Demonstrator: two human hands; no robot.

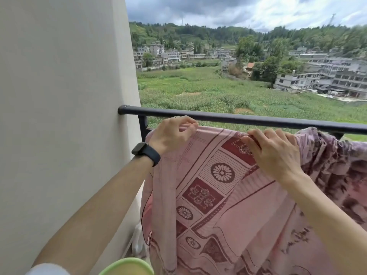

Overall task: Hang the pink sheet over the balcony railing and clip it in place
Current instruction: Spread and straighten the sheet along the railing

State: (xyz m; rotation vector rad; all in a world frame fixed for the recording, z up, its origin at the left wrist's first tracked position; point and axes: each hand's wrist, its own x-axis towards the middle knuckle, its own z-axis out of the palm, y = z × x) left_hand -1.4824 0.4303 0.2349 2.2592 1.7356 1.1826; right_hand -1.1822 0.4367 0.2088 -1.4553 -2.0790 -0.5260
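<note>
Pink sheet with dark-red flower squares hangs on near side of black balcony railing, top edge raised just under top bar. Left hand — fingers curled, pinching top edge near sheet's left corner. Right hand — fingers bent over same edge further right, gripping bunched fabric. Black watch on left wrist. Mauve patterned cloth draped just right of sheet.

Two hands, one pink sheet, one railing
</note>
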